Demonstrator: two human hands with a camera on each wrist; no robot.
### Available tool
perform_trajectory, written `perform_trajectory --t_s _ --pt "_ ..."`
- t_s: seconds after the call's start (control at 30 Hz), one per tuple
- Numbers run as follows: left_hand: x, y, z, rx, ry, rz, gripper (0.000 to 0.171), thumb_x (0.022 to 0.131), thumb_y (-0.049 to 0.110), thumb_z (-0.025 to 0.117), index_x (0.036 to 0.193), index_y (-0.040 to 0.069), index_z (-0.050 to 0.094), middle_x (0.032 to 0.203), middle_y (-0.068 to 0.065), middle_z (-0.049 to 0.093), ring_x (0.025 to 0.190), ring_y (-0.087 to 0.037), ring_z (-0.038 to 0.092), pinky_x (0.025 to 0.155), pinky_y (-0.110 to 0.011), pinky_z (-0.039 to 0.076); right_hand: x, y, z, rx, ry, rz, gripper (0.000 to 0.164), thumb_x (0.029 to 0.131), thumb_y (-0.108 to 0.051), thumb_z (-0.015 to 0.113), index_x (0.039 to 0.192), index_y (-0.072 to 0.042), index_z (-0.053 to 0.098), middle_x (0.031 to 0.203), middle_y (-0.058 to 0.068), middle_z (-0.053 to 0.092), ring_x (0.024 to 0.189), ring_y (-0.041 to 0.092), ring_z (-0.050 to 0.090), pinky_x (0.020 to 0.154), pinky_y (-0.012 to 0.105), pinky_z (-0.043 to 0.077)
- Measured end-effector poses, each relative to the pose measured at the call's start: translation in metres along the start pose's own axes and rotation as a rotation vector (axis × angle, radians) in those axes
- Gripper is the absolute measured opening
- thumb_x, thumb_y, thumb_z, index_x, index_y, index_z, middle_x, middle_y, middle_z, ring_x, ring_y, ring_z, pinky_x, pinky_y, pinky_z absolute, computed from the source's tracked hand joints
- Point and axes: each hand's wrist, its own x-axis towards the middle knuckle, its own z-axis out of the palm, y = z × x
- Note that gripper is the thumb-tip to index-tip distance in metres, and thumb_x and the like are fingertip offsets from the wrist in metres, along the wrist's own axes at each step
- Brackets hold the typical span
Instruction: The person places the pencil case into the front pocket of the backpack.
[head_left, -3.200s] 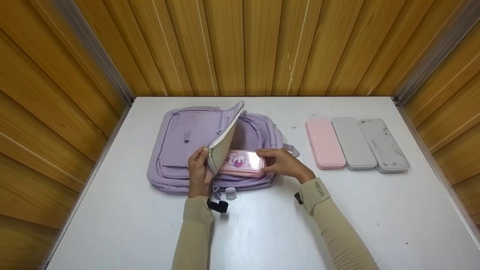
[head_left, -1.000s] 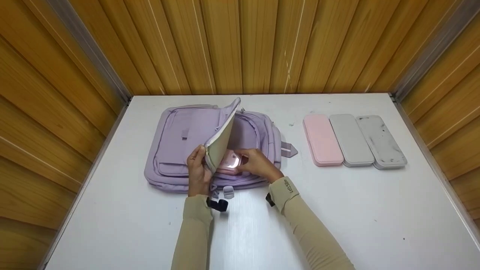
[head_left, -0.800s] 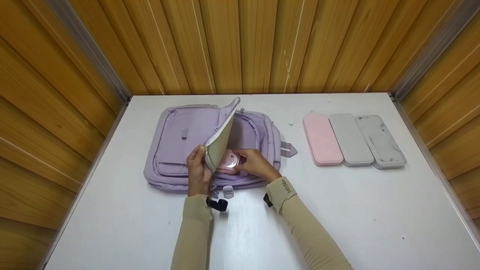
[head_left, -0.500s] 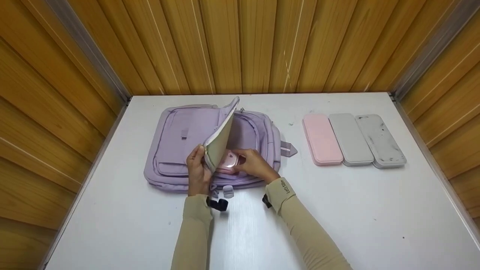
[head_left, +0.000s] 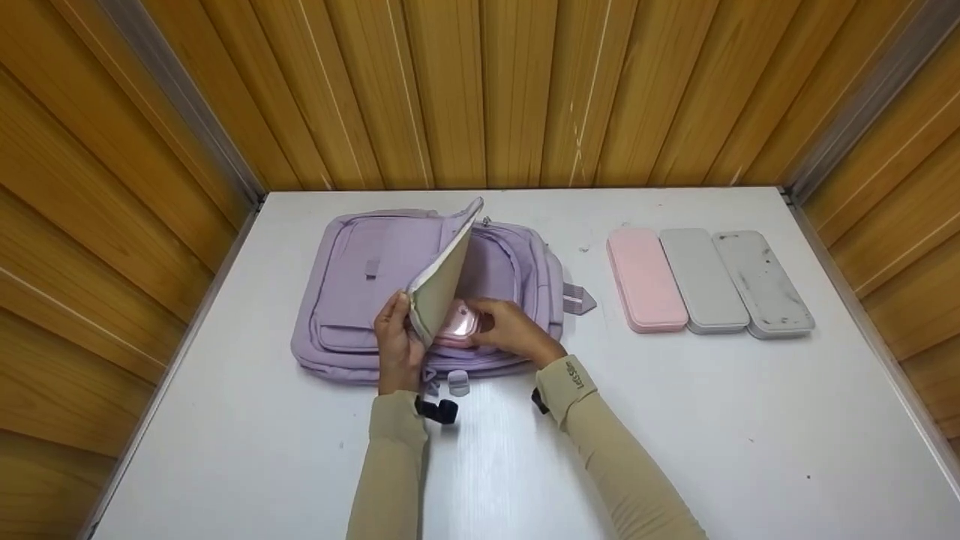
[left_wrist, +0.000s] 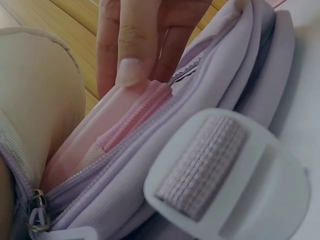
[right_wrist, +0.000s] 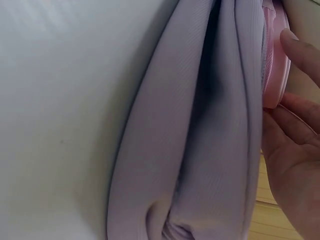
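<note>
Lengthwise, the pink case is running leftward from the nearer right hand, which is pinching its end, under the bag flap the left hand is gripping

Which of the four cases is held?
The shiny pink case in the right hand, partly under the backpack's flap; the plain pink case, grey case and marbled case lie on the table.

Head view looks down from above; wrist views share the bag close up.
</note>
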Motion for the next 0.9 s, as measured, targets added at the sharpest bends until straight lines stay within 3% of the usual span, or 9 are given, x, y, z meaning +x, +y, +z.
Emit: perform_trajectory --t_s 0.33,0.43,0.53,0.8,0.9 --pt "0.001 -0.001 -0.001 0.027 0.009 0.024 0.005 0.080 0.010 0.076 0.079 0.009 0.072 0.075 0.001 0.067 0.072 -0.008 0.064 0.069 -0.020 0.054 -0.005 -0.001 -0.007 -0.002 0.003 0.029 0.055 0.081 -0.008 0.073 0.132 0.000 0.054 0.138 0.017 0.053 0.129 0.032 0.050 0.111 0.043 0.038" --pt "0.001 -0.001 -0.001 0.018 0.021 0.025 0.011 0.075 0.012 0.080 0.081 0.008 0.073 0.077 0.000 0.067 0.073 -0.008 0.064 0.070 -0.020 0.055 -0.008 -0.001 -0.014 0.010 0.011 0.039 0.055 0.082 -0.009 0.073 0.132 0.001 0.053 0.140 0.017 0.051 0.132 0.033 0.047 0.113 0.044 0.035" --pt "0.001 -0.001 -0.002 0.017 0.025 0.024 0.007 0.076 0.011 0.079 0.080 0.009 0.073 0.077 0.001 0.068 0.074 -0.008 0.064 0.070 -0.019 0.054 -0.011 0.000 -0.022 -0.004 0.039 0.029 0.055 0.083 -0.009 0.072 0.133 0.003 0.052 0.140 0.019 0.051 0.132 0.036 0.046 0.111 0.046 0.036" --pt "-0.001 -0.001 -0.003 0.013 0.028 0.026 0.019 0.067 0.017 0.084 0.082 0.011 0.075 0.082 0.000 0.070 0.078 -0.009 0.065 0.073 -0.020 0.054 -0.024 0.006 -0.047 -0.015 0.149 0.077 0.060 0.085 -0.016 0.073 0.137 0.000 0.049 0.142 0.019 0.048 0.133 0.038 0.044 0.112 0.047 0.035" --pt "-0.001 0.000 -0.003 0.006 0.023 0.017 0.017 0.069 0.016 0.083 0.083 0.011 0.075 0.082 0.000 0.071 0.079 -0.009 0.066 0.074 -0.021 0.055 -0.030 0.009 -0.056 0.005 0.211 0.104 0.059 0.086 -0.019 0.073 0.137 -0.001 0.049 0.142 0.020 0.049 0.132 0.039 0.045 0.110 0.048 0.037"
